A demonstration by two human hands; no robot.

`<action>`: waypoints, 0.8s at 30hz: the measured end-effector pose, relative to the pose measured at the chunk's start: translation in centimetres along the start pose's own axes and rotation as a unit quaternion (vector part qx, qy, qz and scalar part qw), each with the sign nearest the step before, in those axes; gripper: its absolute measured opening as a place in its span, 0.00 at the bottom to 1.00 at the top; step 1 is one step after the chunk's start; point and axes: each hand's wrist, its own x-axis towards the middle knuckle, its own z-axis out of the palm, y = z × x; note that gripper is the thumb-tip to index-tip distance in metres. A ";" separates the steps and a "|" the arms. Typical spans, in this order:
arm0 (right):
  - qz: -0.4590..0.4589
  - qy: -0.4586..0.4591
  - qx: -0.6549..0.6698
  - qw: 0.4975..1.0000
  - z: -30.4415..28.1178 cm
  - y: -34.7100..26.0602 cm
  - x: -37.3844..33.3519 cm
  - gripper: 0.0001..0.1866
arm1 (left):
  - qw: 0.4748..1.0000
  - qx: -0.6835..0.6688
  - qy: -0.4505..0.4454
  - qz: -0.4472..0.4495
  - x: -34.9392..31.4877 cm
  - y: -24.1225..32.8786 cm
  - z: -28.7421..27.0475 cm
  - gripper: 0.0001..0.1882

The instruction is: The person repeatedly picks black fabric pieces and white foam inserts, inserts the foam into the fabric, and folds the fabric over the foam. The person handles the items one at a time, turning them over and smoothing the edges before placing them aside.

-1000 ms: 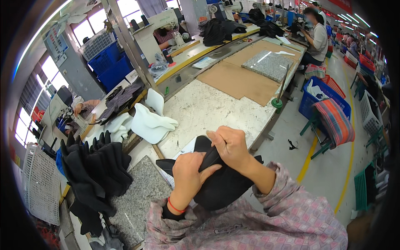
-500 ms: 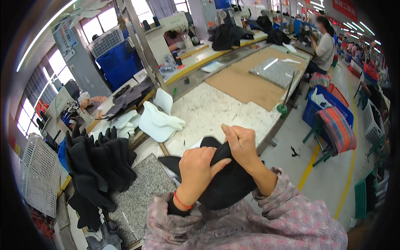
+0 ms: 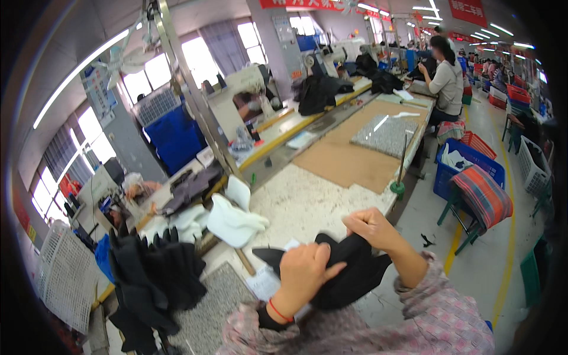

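Before me I hold a black fabric piece (image 3: 349, 278) above the near edge of the worktable. My left hand (image 3: 303, 269) is closed on its left side, the thumb pointing right across the cloth. My right hand (image 3: 374, 229) grips the upper right part in a fist, so the cloth stretches between both hands. Its lower part hangs in front of my body, and a pointed end sticks out left of my left hand. Under it, partly covered, lies a white paper (image 3: 264, 285) with printing. A pile of similar black pieces (image 3: 154, 272) lies to the left.
White padded pieces (image 3: 232, 222) and a grey speckled slab (image 3: 216, 305) lie on the left. Brown cardboard (image 3: 331, 163) covers the table farther off. A rod on a green base (image 3: 397, 187) stands at its right edge. A blue crate (image 3: 439, 180) and cushioned stool (image 3: 482, 190) flank the aisle.
My right hand has moved up and right, away from the left, drawing the black cloth out between them. The head view has tilted up slightly, so the scene sits lower.
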 end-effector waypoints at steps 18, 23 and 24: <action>-0.109 -0.196 -0.145 0.964 11.8 8.1 7.3 0.07 | 0.996 -0.070 0.047 0.005 -0.8 -1.5 0.4 0.23; -0.173 -0.172 -0.089 0.966 13.7 11.4 6.8 0.05 | 0.994 -0.107 0.010 -0.005 -0.7 -2.1 0.4 0.22; -0.199 -0.131 -0.097 0.966 13.5 11.3 6.6 0.04 | 0.993 -0.118 -0.017 0.010 -0.6 -2.4 -0.2 0.23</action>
